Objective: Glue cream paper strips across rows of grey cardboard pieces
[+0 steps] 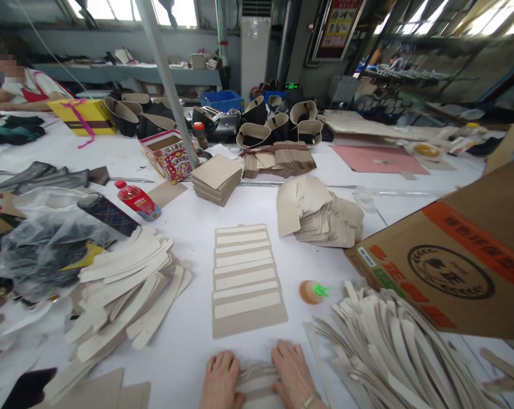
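At the bottom centre, my left hand (220, 378) and my right hand (294, 372) hold the two sides of some layered beige pieces (259, 382), with fingers curled over the edges. Just beyond them lies a set of overlapping beige panels (251, 328) with pale strips across them. A small bottle of amber liquid with a green tip (312, 292) stands to the right of the panels. Long beige strips (404, 346) are heaped right of my right hand. Wider pale strips (124, 289) lie piled to the left.
A large cardboard box (461, 250) takes up the right side. Stacked beige pieces (216, 179) and a fanned pile (320, 213) sit farther back. A red bottle (137, 200) and plastic bag (48, 244) lie left. A person (35, 88) is at the far left.
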`<action>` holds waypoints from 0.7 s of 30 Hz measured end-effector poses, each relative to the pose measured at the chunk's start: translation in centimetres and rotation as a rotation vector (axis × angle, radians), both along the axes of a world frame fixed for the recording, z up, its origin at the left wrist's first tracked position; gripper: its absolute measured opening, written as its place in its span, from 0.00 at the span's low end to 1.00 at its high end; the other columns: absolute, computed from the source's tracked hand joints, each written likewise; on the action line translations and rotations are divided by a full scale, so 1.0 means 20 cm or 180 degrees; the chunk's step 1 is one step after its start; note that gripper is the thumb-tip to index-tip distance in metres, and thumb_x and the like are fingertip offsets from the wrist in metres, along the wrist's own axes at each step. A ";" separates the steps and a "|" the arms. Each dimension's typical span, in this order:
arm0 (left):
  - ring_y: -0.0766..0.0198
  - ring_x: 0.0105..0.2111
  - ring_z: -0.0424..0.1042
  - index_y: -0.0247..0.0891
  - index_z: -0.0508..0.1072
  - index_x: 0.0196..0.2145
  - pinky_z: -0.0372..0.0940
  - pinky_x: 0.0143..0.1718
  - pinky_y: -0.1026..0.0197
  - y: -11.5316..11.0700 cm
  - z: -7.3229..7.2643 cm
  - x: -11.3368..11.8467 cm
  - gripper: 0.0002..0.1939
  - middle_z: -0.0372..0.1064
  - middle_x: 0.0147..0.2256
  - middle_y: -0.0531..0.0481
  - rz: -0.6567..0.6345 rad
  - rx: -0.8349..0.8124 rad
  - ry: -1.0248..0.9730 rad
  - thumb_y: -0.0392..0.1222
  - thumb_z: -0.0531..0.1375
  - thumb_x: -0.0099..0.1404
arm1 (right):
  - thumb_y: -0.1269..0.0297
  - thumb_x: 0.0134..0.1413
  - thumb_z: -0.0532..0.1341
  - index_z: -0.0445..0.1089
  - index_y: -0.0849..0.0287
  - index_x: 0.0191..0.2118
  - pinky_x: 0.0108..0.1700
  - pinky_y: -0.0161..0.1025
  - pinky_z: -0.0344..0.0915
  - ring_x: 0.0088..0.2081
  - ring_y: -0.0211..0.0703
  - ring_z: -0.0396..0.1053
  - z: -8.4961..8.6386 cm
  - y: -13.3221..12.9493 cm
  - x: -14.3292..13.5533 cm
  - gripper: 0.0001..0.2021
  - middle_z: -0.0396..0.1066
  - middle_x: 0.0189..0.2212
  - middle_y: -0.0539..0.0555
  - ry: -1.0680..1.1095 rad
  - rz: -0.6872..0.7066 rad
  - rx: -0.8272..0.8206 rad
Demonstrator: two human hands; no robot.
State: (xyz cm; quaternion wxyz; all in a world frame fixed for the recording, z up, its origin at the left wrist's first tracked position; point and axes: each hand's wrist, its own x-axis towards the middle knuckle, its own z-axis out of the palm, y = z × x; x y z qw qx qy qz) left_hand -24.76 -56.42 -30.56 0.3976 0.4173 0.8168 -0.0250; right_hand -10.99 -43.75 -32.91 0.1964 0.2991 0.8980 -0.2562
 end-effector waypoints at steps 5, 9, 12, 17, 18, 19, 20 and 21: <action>0.62 0.45 0.65 0.42 0.61 0.49 0.56 0.44 0.63 -0.02 -0.06 -0.05 0.32 0.65 0.46 0.50 0.0170 -0.0131 -0.0428 0.31 0.56 0.42 | 0.72 0.34 0.60 0.65 0.57 0.40 0.43 0.45 0.54 0.44 0.52 0.62 -0.04 0.02 -0.01 0.19 0.69 0.40 0.55 -0.0189 0.0090 -0.0298; 0.64 0.44 0.64 0.43 0.66 0.42 0.56 0.45 0.65 0.11 -0.02 -0.22 0.21 0.67 0.42 0.52 0.0348 0.0406 -0.0258 0.34 0.55 0.47 | 0.71 0.40 0.58 0.64 0.56 0.38 0.42 0.42 0.54 0.43 0.49 0.62 0.05 0.22 -0.22 0.14 0.68 0.40 0.54 0.0166 0.0171 0.0023; 0.61 0.49 0.60 0.43 0.68 0.38 0.54 0.48 0.61 0.28 0.03 -0.38 0.14 0.65 0.46 0.51 0.0204 0.0694 0.0252 0.37 0.54 0.51 | 0.68 0.41 0.59 0.64 0.57 0.38 0.43 0.41 0.53 0.46 0.49 0.60 0.12 0.42 -0.43 0.13 0.66 0.42 0.55 0.0369 0.0359 0.0358; 0.59 0.53 0.55 0.41 0.68 0.40 0.46 0.54 0.57 0.40 0.03 -0.49 0.15 0.60 0.52 0.50 0.0038 0.0792 0.0594 0.39 0.55 0.52 | 0.64 0.42 0.60 0.65 0.58 0.37 0.45 0.41 0.52 0.45 0.48 0.60 0.11 0.54 -0.59 0.12 0.66 0.41 0.55 0.0375 0.0503 0.0392; 0.59 0.52 0.56 0.41 0.68 0.40 0.46 0.54 0.57 0.39 0.02 -0.48 0.15 0.61 0.51 0.50 0.0010 0.0798 0.0589 0.40 0.54 0.53 | 0.64 0.42 0.60 0.65 0.58 0.37 0.45 0.42 0.51 0.45 0.48 0.60 0.09 0.54 -0.58 0.12 0.66 0.41 0.55 0.0375 0.0505 0.0392; 0.60 0.52 0.56 0.42 0.68 0.40 0.45 0.55 0.57 0.37 0.01 -0.46 0.14 0.62 0.49 0.50 -0.0013 0.0802 0.0581 0.40 0.54 0.54 | 0.64 0.42 0.61 0.65 0.58 0.37 0.45 0.42 0.51 0.45 0.48 0.59 0.08 0.52 -0.57 0.12 0.65 0.41 0.56 0.0373 0.0503 0.0389; 0.60 0.51 0.56 0.42 0.67 0.40 0.44 0.55 0.57 0.35 0.00 -0.44 0.14 0.63 0.48 0.50 -0.0025 0.0791 0.0569 0.40 0.53 0.54 | 0.63 0.42 0.61 0.65 0.58 0.37 0.46 0.42 0.50 0.45 0.48 0.59 0.07 0.51 -0.55 0.12 0.65 0.41 0.56 0.0371 0.0498 0.0382; 0.60 0.51 0.57 0.42 0.67 0.41 0.44 0.55 0.57 0.33 0.00 -0.41 0.14 0.63 0.48 0.50 -0.0027 0.0755 0.0544 0.40 0.53 0.54 | 0.63 0.41 0.62 0.65 0.58 0.36 0.46 0.42 0.50 0.45 0.49 0.59 0.07 0.49 -0.52 0.12 0.65 0.41 0.55 0.0366 0.0489 0.0366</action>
